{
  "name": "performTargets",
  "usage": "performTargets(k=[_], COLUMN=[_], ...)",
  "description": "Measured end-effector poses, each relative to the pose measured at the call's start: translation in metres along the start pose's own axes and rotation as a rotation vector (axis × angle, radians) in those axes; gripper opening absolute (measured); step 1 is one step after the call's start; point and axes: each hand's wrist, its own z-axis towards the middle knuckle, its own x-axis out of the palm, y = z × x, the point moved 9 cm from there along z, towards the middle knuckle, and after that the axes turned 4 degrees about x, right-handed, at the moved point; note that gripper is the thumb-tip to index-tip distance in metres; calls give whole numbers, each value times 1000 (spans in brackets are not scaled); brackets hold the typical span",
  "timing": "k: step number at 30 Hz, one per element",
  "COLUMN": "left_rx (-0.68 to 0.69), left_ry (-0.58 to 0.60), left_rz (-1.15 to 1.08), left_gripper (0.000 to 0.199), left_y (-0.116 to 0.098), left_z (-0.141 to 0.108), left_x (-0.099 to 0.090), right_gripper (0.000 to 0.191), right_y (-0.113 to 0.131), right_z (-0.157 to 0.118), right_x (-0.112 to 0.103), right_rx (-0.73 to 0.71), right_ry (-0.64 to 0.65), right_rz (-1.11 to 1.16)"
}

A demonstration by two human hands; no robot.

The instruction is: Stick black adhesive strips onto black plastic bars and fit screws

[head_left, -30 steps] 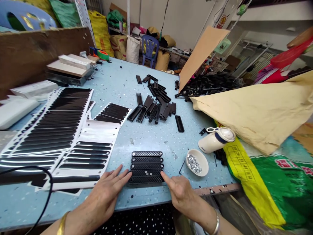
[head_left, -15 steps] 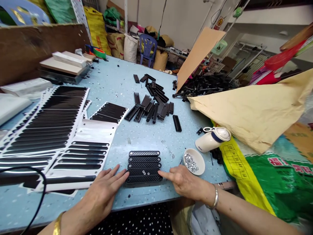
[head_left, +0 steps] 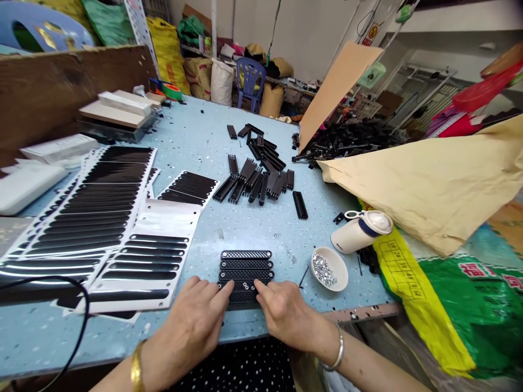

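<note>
Several black strips with a mesh pattern [head_left: 246,264] lie stacked in a neat row at the table's front. The upper ones have small silvery rings at their ends. A few loose small rings [head_left: 246,286] rest on a lower strip. My left hand [head_left: 194,310] reaches in from the left, its index fingertip on that strip and its other fingers bent. My right hand [head_left: 288,313] comes from the right, index fingertip at the strip beside a ring; its other fingers are curled and its thumb is hidden. Nothing visible is gripped in either hand. A white bowl [head_left: 342,272] of small metal pieces stands right of my right hand.
Sheets of black strip-shaped stickers [head_left: 139,267] cover the table's left side. A heap of black plastic pieces [head_left: 253,177] lies beyond the row. A white flask [head_left: 359,233] stands behind the bowl. Brown paper [head_left: 425,179] and a black cable [head_left: 84,316] flank the work area.
Both my hands have moved inward over the strips, toward the loose rings. The fingers of my left hand have bent from a flatter pose. The view has shifted slightly.
</note>
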Motion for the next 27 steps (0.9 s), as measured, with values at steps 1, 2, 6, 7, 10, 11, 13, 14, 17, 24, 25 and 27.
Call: performTargets(k=[1,2,6,7,10,11,13,14,17,24,25,27], left_rx=[10,18,36,42,58,54,37,26,-5,28,30,25], left_ry=[32,70,151,147,137,141,135,117,50,121,123,115], left_rz=[12,19,-1,-11,-39,-54,-88,-100,-105,-111,-122,-149], left_gripper=[44,45,47,46,44,43,43,44,50,54,54,54], left_y=[-4,-8,-13,-14,-16,-15,-13,-11,-7,-19,-21,-21], left_z=[7,13,26,26,20,17,10,7,-1,-6,-6,-7], left_x=[4,10,24,24,19,18,15,13,10,18,18,19], right_gripper=[33,33,41,43,48,49,50,50,48,53,55,58], right_y=[2,4,7,7,6,5,5,5,6,14,14,15], right_z=[0,0,-9,-11,-19,-21,-24,-25,-26,-22,-22,-22], right_x=[3,4,8,9,10,9,7,7,5,13,15,17], right_rx=[1,-8,-69,-73,-69,-69,-68,-68,-68,-84,-86,-93], right_ry=[15,19,-15,-18,-30,-45,-76,-90,-103,46,63,81], right_rz=[-10,-14,19,19,4,2,12,19,26,-55,-62,-69])
